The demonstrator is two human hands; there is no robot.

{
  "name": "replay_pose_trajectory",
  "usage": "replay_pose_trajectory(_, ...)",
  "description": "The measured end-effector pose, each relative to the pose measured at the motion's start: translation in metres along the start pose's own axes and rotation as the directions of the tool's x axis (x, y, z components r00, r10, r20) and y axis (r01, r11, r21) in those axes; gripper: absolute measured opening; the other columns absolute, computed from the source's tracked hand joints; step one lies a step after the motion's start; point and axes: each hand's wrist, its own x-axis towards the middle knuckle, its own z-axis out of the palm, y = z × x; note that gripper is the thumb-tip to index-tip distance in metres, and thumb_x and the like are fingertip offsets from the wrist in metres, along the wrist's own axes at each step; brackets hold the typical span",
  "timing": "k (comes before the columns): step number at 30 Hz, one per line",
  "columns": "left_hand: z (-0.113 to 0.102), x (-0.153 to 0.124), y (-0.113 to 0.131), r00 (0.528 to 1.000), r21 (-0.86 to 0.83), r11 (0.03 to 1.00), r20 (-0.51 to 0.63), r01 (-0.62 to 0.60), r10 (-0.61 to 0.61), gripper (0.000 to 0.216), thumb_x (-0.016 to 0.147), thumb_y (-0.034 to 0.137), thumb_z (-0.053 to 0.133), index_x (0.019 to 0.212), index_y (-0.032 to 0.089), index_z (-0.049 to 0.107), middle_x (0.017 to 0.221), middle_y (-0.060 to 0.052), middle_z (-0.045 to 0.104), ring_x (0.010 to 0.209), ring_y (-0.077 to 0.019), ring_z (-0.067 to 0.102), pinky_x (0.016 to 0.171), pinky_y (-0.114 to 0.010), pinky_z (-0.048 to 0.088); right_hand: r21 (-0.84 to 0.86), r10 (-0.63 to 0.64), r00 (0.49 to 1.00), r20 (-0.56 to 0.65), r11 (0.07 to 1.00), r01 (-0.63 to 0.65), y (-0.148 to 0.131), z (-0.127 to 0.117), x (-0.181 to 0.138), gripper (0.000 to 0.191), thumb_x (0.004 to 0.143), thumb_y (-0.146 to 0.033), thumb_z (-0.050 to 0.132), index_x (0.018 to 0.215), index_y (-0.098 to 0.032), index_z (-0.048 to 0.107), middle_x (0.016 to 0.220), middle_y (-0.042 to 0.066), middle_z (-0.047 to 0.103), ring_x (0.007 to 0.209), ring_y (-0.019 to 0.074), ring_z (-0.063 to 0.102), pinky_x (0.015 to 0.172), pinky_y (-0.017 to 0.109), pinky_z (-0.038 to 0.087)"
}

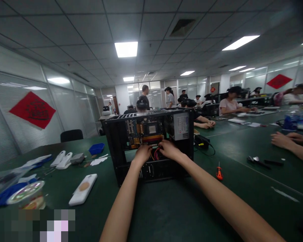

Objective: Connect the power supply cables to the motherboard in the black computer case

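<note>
An open black computer case (153, 170) stands upright on the table in front of me, its inside facing me. Inside are a motherboard (135, 131), long orange-brown slots (153, 138) and a labelled power supply (181, 126). My left hand (143, 153) reaches in at the motherboard's lower edge with curled fingers. Opposite it, my right hand (169, 149) has its fingers bent together at the same edge, close to the slots. A bundle of red and yellow cables (156, 154) hangs between both hands. What the fingertips grip is too small and dark to make out.
An orange screwdriver (219, 173) lies right of the case, near a black adapter (201, 142). To the left are a white phone (83, 190), a blue tray (96, 149) and a plastic cup (27, 196). Another person's hands (284, 139) rest at the right; more people sit beyond.
</note>
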Motion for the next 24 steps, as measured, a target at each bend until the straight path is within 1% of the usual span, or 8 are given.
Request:
replay_pose_trajectory(3,0.001,-0.003,-0.001,0.998,0.067,0.998,0.058,-0.011,0.007,0.033,0.099,0.025,0.043,0.120,0.020,0.068,0.118,-0.011,0.070,0.110,-0.0228,0.065,0.090,-0.029,0.049,0.012,0.001,1.000,0.006,1.000,-0.001,0.000,0.001,-0.003,0.024,0.086,-0.018,0.056,0.104,-0.014,0.071,0.110,0.012,0.065,0.103,0.0216,0.061,0.088,0.027,0.042)
replay_pose_trajectory(5,0.000,-0.003,0.001,0.998,0.149,0.989,0.055,-0.003,-0.005,0.034,0.100,0.025,0.041,0.121,0.019,0.067,0.119,-0.013,0.068,0.110,-0.0239,0.065,0.089,-0.031,0.050,0.015,0.006,1.000,0.007,1.000,-0.006,0.000,0.002,-0.003,0.024,0.085,-0.019,0.056,0.104,-0.014,0.071,0.110,0.012,0.066,0.104,0.0217,0.061,0.089,0.028,0.042)
replay_pose_trajectory(8,-0.005,0.001,0.004,0.999,0.224,0.975,0.042,-0.013,0.004,0.033,0.098,0.024,0.043,0.119,0.017,0.068,0.117,-0.016,0.067,0.109,-0.0272,0.065,0.090,-0.035,0.051,0.014,0.012,1.000,0.005,1.000,-0.012,0.000,0.004,-0.001,0.024,0.084,-0.019,0.058,0.103,-0.013,0.071,0.108,0.012,0.066,0.103,0.0217,0.061,0.088,0.027,0.042)
replay_pose_trajectory(13,-0.014,0.014,0.006,0.994,0.304,0.950,0.101,-0.073,0.044,0.032,0.096,0.019,0.044,0.112,0.014,0.072,0.112,-0.018,0.068,0.103,-0.0294,0.068,0.088,-0.038,0.053,0.018,0.020,1.000,0.002,1.000,-0.020,0.000,0.004,0.000,0.024,0.083,-0.020,0.060,0.104,-0.015,0.072,0.110,0.011,0.067,0.104,0.0214,0.061,0.087,0.027,0.042)
replay_pose_trajectory(17,-0.011,0.016,0.005,0.993,0.324,0.945,0.121,-0.051,0.012,0.033,0.095,0.019,0.047,0.118,0.013,0.069,0.113,-0.022,0.067,0.107,-0.0293,0.066,0.093,-0.040,0.051,0.022,0.026,0.999,0.018,0.999,-0.027,-0.001,0.001,-0.002,0.025,0.084,-0.021,0.061,0.105,-0.015,0.072,0.112,0.012,0.066,0.103,0.0219,0.061,0.087,0.027,0.042)
replay_pose_trajectory(20,-0.008,0.015,0.003,0.993,0.314,0.949,0.121,-0.028,-0.010,0.033,0.094,0.020,0.050,0.121,0.013,0.068,0.115,-0.022,0.066,0.112,-0.0284,0.064,0.097,-0.039,0.050,0.017,0.027,0.999,0.026,0.999,-0.027,0.001,0.001,-0.002,0.024,0.085,-0.022,0.060,0.105,-0.015,0.071,0.112,0.012,0.066,0.103,0.0220,0.061,0.087,0.027,0.042)
replay_pose_trajectory(24,-0.007,0.016,0.002,0.993,0.270,0.962,0.119,-0.032,0.000,0.033,0.094,0.018,0.049,0.121,0.014,0.069,0.116,-0.020,0.067,0.114,-0.0262,0.063,0.098,-0.036,0.048,0.000,0.021,0.999,0.028,1.000,-0.021,0.003,0.001,-0.001,0.025,0.086,-0.024,0.060,0.106,-0.015,0.072,0.111,0.012,0.066,0.102,0.0220,0.061,0.086,0.027,0.043)
